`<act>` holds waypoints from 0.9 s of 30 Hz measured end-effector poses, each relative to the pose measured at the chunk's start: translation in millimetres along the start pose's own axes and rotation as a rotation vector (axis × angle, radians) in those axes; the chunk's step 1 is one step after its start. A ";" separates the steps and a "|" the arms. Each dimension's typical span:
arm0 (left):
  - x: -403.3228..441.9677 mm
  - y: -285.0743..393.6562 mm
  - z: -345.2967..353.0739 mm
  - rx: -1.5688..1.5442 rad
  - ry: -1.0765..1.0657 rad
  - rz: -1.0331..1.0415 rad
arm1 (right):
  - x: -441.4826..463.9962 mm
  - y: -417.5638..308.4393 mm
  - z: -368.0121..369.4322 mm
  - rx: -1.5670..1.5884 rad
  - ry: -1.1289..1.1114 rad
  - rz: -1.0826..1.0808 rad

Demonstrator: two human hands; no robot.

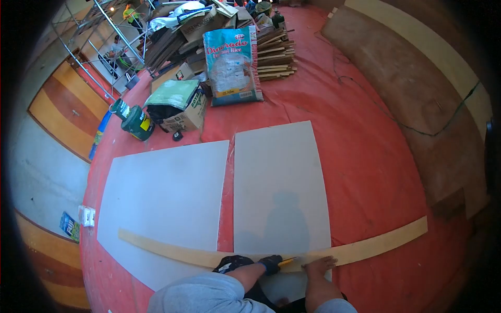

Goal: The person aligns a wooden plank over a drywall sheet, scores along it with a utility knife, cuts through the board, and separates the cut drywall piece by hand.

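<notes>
My left hand (270, 264), in a dark glove, grips a yellow cutter (287, 261) whose tip points right over a long tan strip (377, 245). Bare and palm down, my right hand (319, 265) presses on the strip with its fingers apart. The strip lies across two pale boards, a wide one on the left (165, 193) and a narrower one (276, 182) on the right, and reaches past the right board onto the red floor covering.
A blue rice sack (229, 65) leans on stacked wood (274, 55). Green buckets (137, 123) and a box (187, 115) with a cloth stand back left, near scaffolding. A cable (386, 110) crosses brown sheets at right. People are in the far background.
</notes>
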State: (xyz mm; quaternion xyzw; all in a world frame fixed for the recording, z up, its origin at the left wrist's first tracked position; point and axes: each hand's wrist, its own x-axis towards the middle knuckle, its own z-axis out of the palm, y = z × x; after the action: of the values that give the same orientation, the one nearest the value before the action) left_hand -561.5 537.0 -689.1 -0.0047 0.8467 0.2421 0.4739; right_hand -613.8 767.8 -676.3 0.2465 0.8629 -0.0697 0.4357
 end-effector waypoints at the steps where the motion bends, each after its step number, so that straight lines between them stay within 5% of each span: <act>1: -5.6 5.8 -6.1 -0.006 -0.005 -0.013 | -1.2 -3.7 -4.3 -0.007 -0.014 0.014; 14: -11.3 11.9 -12.4 0.028 -0.047 -0.065 | 13.2 -20.5 -3.5 -0.087 -0.112 0.093; 20: -4.8 -3.4 1.2 0.067 0.067 0.060 | 6.2 -20.4 -10.3 -0.244 -0.119 0.060; 27: -4.1 -9.2 -12.6 0.011 -0.058 0.116 | -22.8 -28.6 -27.7 -0.232 -0.029 0.032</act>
State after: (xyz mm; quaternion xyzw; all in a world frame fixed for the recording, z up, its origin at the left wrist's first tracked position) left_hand -567.2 522.8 -684.1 0.0538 0.8328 0.2647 0.4832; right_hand -636.2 743.9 -644.2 0.2071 0.8548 0.0340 0.4746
